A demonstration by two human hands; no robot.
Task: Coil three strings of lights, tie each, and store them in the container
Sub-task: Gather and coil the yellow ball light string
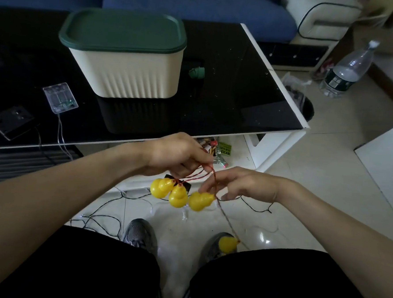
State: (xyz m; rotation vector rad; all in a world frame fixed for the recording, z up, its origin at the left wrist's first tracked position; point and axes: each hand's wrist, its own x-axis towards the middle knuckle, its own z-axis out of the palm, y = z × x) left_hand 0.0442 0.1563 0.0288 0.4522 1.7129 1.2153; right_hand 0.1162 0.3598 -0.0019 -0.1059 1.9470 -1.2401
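Observation:
My left hand point(179, 153) pinches loops of a red-brown light string point(198, 175) in front of the table edge. Three yellow gourd-shaped lights point(176, 193) dangle below it. My right hand point(241, 185) has its fingers on the wire next to the rightmost gourd point(199, 201). The wire runs down to another yellow gourd point(227, 243) near my right shoe. A cream container with a green lid point(125, 54) stands shut on the black table point(240, 94). A clear battery box point(60, 97) with a thin clear wire and a black battery box point(11, 121) lie at the table's left.
Black wires point(99, 219) and clear bulbs trail over the tiled floor by my shoes. A plastic bottle point(347, 70) stands on the floor at the right, beside a small bin point(302, 102). A small green object point(196, 72) lies behind the container. A blue sofa is beyond the table.

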